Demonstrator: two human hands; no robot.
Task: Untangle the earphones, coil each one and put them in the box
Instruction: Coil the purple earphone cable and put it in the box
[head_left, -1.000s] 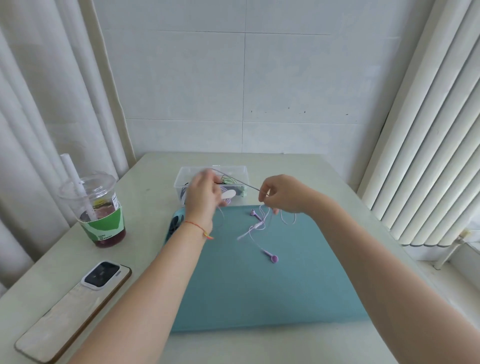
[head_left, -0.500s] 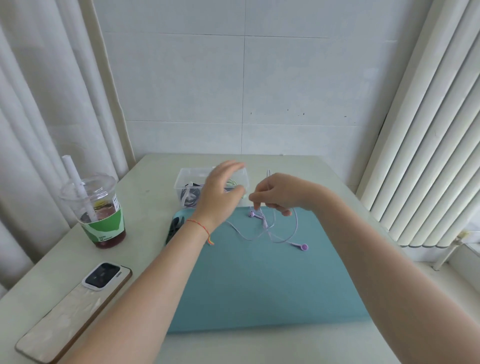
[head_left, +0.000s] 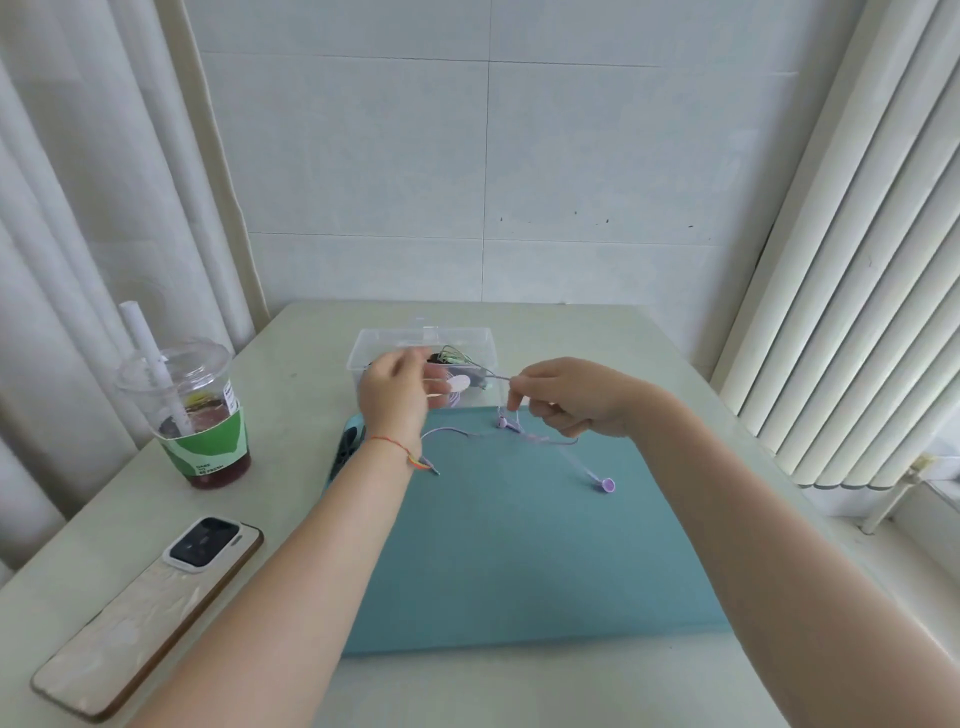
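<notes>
Dangling below the right hand (head_left: 574, 397), the purple earphone cable (head_left: 550, 441) looked light, limp and slippery, best pinched along the cord. That hand's fingertips pinched it; loops and one earbud (head_left: 606, 485) lay on the blue mat (head_left: 519, 561). Beyond, the left hand (head_left: 392, 400) held wound turns before the clear box (head_left: 363, 353).

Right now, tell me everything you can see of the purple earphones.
The purple earphones are a thin lilac cord, plastic by the look, with two earbuds. One bud lies flat on the blue mat; the other hangs just below the right hand, which pinches the cord. A stretch runs taut from there to the left hand, which seems to hold part of the cord in front of the clear box. The rest curves loosely over the mat, uncoiled, its plug end near the left wrist.
</notes>
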